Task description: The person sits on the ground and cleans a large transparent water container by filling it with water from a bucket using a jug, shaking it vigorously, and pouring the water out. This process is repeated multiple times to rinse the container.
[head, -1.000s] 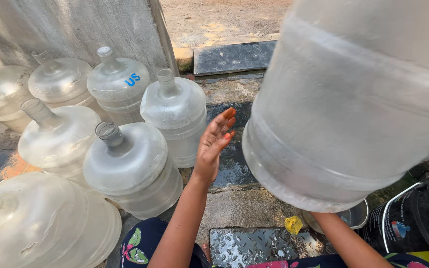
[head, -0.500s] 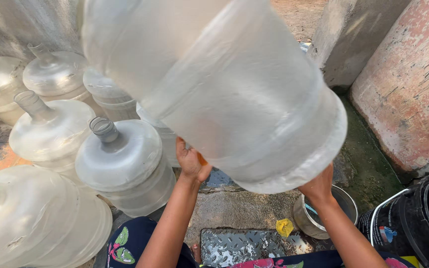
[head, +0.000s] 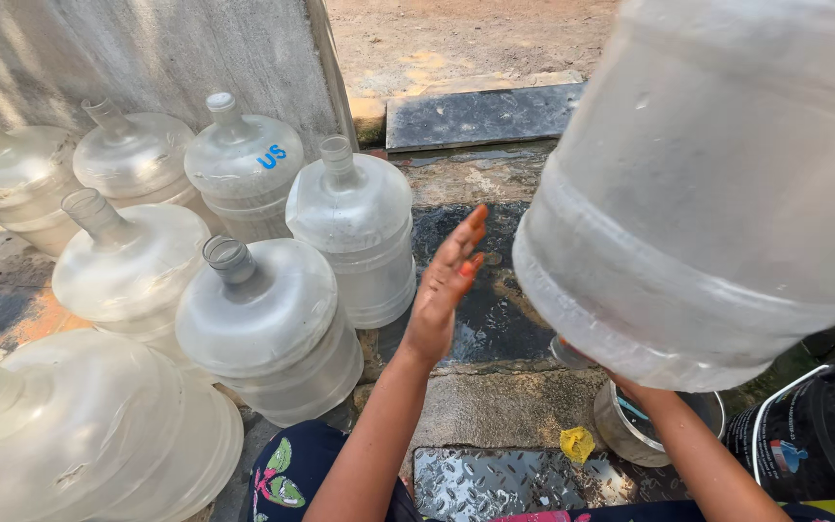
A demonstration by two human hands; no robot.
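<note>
Left hand (head: pixel 445 290) is open, fingers straight and together, palm facing the big jug (head: pixel 717 184), not touching it, just beside its lower rim. Right hand (head: pixel 630 387) sits under the jug's base, mostly hidden; fingers not visible, so grip cannot be told, though it seems to carry the weight from below. Jug is tilted, raised above the wet ground, clear plastic, ribbed, empty-looking. Left of the open palm stand upright empty jugs (head: pixel 268 329). Below the right wrist, a metal pot (head: pixel 649 435).
</note>
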